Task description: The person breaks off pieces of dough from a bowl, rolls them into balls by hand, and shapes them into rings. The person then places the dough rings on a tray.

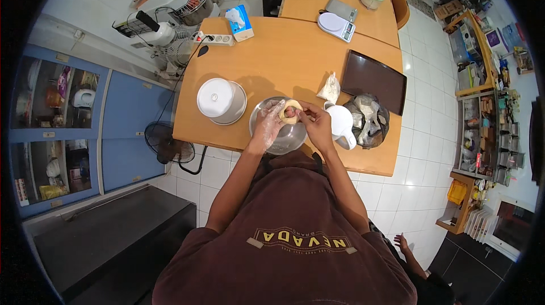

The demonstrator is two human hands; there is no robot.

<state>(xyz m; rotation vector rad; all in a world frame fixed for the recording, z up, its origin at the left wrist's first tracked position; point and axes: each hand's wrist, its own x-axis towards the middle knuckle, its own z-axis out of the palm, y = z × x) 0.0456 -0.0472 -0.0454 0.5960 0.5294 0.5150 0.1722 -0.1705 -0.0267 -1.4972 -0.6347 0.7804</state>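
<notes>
A pale ring of dough (292, 103) is held up over a steel mixing bowl (286, 140) near the table's front edge. Flour coats my left hand (269, 125), whose fingers are closed round the ring's left side. On the other side, my right hand (315, 123) grips the dough with bent fingers. Fingertips show through the ring's opening; I cannot tell which hand they belong to. A white lidded tub (218, 99) stands left of the bowl. To the right are a white pitcher (339, 123) and a small bag of white powder (329, 88).
Right on the wooden table (272, 49) lie a dark baking tray (374, 78) and a black plastic bag (368, 122). Farther back are a kitchen scale (336, 26), a tissue box (239, 23) and a power strip (216, 39). Another person's hand (402, 242) shows at lower right.
</notes>
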